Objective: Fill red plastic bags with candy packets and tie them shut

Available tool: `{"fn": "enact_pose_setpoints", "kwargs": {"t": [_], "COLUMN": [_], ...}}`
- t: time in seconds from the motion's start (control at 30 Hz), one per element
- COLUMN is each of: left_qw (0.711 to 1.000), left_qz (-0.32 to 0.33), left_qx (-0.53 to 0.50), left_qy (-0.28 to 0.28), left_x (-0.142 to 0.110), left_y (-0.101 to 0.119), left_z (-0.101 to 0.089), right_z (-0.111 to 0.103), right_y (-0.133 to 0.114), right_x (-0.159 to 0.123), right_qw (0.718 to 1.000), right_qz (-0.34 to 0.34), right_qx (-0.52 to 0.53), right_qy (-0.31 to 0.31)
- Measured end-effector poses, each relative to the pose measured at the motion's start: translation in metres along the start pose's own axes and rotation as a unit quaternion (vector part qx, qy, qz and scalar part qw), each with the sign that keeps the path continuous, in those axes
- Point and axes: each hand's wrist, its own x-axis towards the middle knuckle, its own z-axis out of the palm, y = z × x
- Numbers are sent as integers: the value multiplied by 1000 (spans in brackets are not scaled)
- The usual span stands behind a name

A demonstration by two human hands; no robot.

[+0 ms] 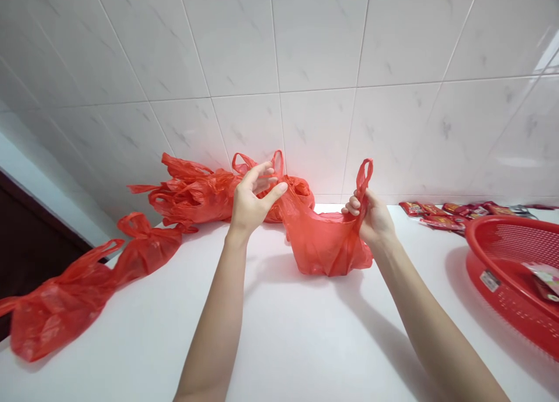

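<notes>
A red plastic carrier bag point(325, 244) hangs between my two hands just over or on the white table, its bulging bottom hiding what is inside. My right hand point(371, 215) is closed around its right handle, and the loop sticks up above the fingers. At the left handle, my left hand point(257, 198) has curled fingers and a thumb loosely around the strap, whose loop also stands up past the fingertips. Behind my left hand lies a heap of red plastic bags point(201, 195), partly covered by it.
Two tied red bags, a nearer one point(61, 306) and a farther one point(146, 250), lie along the table's left edge. Small red packets point(449, 215) lie by the tiled wall point(318, 41). A red plastic basket point(484, 253) holding a packet stands at right on the white table point(283, 344).
</notes>
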Motion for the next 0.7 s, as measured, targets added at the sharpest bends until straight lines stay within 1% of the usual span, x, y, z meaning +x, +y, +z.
{"fn": "enact_pose_setpoints", "kwargs": {"t": [0.1,0.2,0.27,0.4,0.5,0.57,0.63,0.7], "left_qw": [995,985,981,979,971,972,979,983], "left_qz": [-86,-134,-138,-132,-135,-135,-131,-122], "left_qx": [-26,-35,-42,-66,-87,-93,-92,-92], "left_qy": [-33,-101,-130,-139,-179,-168,-130,-98], "left_x": [1,-1,-3,-6,-6,-6,-6,-6], "left_y": [-3,-2,-1,3,3,3,3,4], "left_z": [0,2,5,10,13,14,16,16], "right_z": [-4,-3,-1,2,-1,-5,-8,-10], "right_y": [2,2,1,1,2,2,2,0], "right_x": [3,3,2,2,3,5,7,7], "right_qw": [1000,999,998,997,997,999,1000,1000], "right_qz": [-4,6,15,18,19,16,11,5], "right_qx": [-1,24,39,53,51,33,15,9], "right_qy": [10,31,43,60,51,28,13,14]}}
